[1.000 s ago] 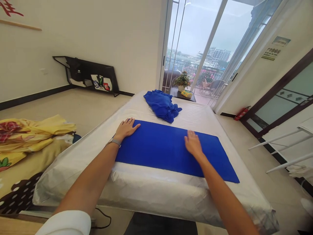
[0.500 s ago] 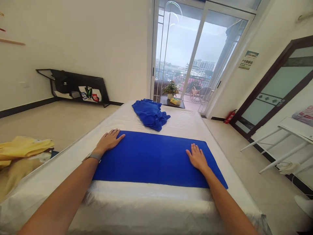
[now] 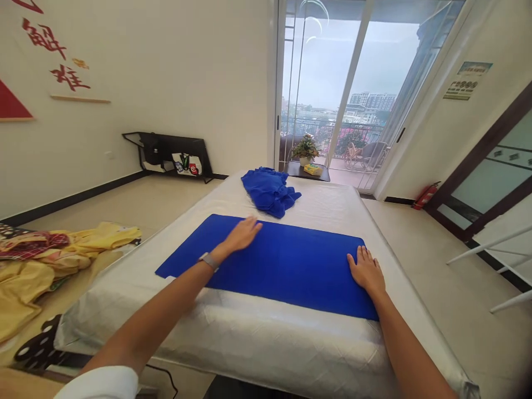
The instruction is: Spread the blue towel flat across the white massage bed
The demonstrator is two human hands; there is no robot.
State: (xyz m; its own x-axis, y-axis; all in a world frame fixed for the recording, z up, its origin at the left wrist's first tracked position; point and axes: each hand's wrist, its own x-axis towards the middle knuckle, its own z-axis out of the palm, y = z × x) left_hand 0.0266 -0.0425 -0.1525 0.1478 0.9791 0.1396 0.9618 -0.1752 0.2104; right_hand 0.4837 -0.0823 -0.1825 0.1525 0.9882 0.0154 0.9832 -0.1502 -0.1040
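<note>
A flat blue rectangular cloth [image 3: 282, 260] lies spread on the plastic-covered mattress [image 3: 257, 327], close to its near edge. My left hand [image 3: 243, 233] is over the cloth's upper middle, fingers stretched out and slightly blurred; whether it touches the cloth I cannot tell. My right hand [image 3: 366, 269] rests flat by the cloth's right edge, fingers extended. Neither hand holds anything. Beyond the cloth lies a crumpled heap of blue fabric [image 3: 271, 191]. A small white patch shows at the cloth's lower left corner, next to my left forearm.
Yellow and patterned fabrics [image 3: 62, 260] are piled to the left of the mattress. At its far end stands a small dark table [image 3: 293, 170] with a potted plant [image 3: 305, 148] and a yellow packet [image 3: 312, 169]. A fire extinguisher [image 3: 426, 195] and a white-legged table [image 3: 494, 246] are on the right.
My left hand has moved right from the cloth's left corner to its upper middle. My right hand has shifted to the cloth's right edge. The view has turned left.
</note>
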